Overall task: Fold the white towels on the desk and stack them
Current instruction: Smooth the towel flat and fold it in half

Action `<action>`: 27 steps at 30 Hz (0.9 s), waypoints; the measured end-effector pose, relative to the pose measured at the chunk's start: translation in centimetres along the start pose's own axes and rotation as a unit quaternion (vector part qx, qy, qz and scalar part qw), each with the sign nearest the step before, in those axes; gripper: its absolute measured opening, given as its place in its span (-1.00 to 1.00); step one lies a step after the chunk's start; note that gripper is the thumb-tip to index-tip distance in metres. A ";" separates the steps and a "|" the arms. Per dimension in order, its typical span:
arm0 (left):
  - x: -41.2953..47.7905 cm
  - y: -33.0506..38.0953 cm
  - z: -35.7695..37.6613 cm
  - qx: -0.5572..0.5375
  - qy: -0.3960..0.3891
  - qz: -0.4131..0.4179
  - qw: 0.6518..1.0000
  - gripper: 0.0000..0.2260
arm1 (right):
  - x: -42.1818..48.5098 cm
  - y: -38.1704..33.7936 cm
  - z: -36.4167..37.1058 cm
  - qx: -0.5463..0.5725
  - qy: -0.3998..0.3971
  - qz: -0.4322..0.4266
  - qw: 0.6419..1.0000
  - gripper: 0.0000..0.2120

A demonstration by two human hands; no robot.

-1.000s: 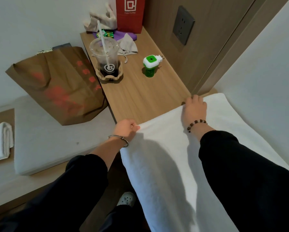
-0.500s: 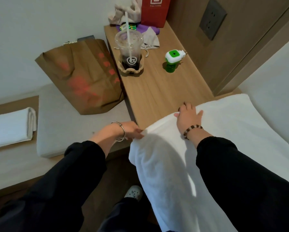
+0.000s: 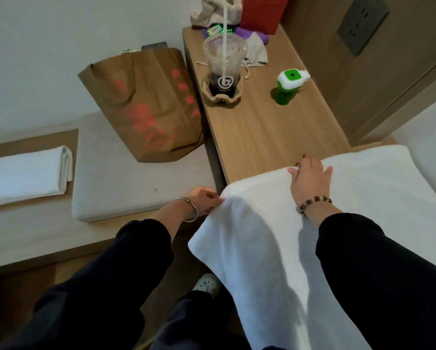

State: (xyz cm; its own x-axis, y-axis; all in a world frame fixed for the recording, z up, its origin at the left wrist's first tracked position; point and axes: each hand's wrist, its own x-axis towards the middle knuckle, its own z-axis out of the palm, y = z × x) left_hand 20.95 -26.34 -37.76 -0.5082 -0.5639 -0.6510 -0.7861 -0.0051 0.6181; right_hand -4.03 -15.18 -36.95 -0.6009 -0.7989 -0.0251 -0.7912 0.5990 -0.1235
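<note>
Evidently left hand (image 3: 203, 198) and right hand (image 3: 309, 183) pinch the towel (image 3: 249, 248) edge, fingertips half hidden.

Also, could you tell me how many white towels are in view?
2. A folded towel lies on the ledge at far left; a spread towel drapes over the near edge of the desk. Others may sit out of frame.

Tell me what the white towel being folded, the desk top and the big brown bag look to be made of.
White towel: probably cotton terry; fuzzy matte nap, drapes limply off the desk edge.
Desk top: wood-grain laminate or veneer, smooth satin finish; the streaks look even, so solid wood is doubtful.
Brown bag: kraft paper, matte, with sharp creases and red print.
</note>
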 end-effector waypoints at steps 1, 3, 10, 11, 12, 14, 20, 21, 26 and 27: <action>0.0 -0.4 0.0 0.010 -0.021 -0.004 1.000 -0.86 | 0.0 0.0 0.0 0.000 0.001 0.000 1.000 -0.69; -0.2 -0.9 0.1 0.027 -0.066 -0.010 0.997 -0.91 | 0.0 -0.1 0.0 -0.001 0.002 0.001 1.000 -0.70; 0.0 -1.0 1.9 -0.150 0.003 0.017 0.989 -0.92 | 0.0 -0.2 -0.1 -0.012 -0.002 0.000 1.000 -0.68; -0.1 -0.9 2.1 -0.202 0.002 0.004 0.979 -0.91 | 0.0 -0.2 -0.1 -0.011 -0.003 0.000 1.000 -0.68; -0.1 -0.9 2.3 -0.220 0.003 -0.002 0.975 -0.89 | 0.0 -0.1 0.0 -0.010 -0.003 0.000 1.000 -0.68; -0.2 -0.7 2.7 -0.204 0.010 -0.005 0.979 -0.86 | 0.0 -0.1 0.0 -0.008 -0.002 -0.001 1.000 -0.68; 0.0 0.0 3.8 -0.084 0.096 -0.002 0.992 -0.84 | 0.0 -0.1 0.0 -0.002 0.002 -0.002 1.000 -0.68; 0.0 0.0 3.8 -0.072 0.108 0.001 0.992 -0.83 | 0.0 -0.1 0.0 0.000 0.003 -0.002 1.000 -0.68; -0.3 0.4 3.3 -0.003 0.121 0.064 0.991 -0.86 | -0.1 0.0 0.0 0.009 0.005 -0.004 1.000 -0.69; -0.4 0.3 2.7 0.024 0.121 0.083 0.989 -0.85 | -0.1 0.0 0.0 0.008 0.005 -0.005 1.000 -0.69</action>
State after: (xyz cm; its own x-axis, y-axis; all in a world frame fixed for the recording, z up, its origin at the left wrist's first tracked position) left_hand 19.94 -23.93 -38.49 -0.5369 -0.7352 -0.4138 -0.7181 0.1407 0.6816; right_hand -4.03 -15.11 -36.92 -0.5935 -0.8047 -0.0127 -0.7957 0.5892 -0.1403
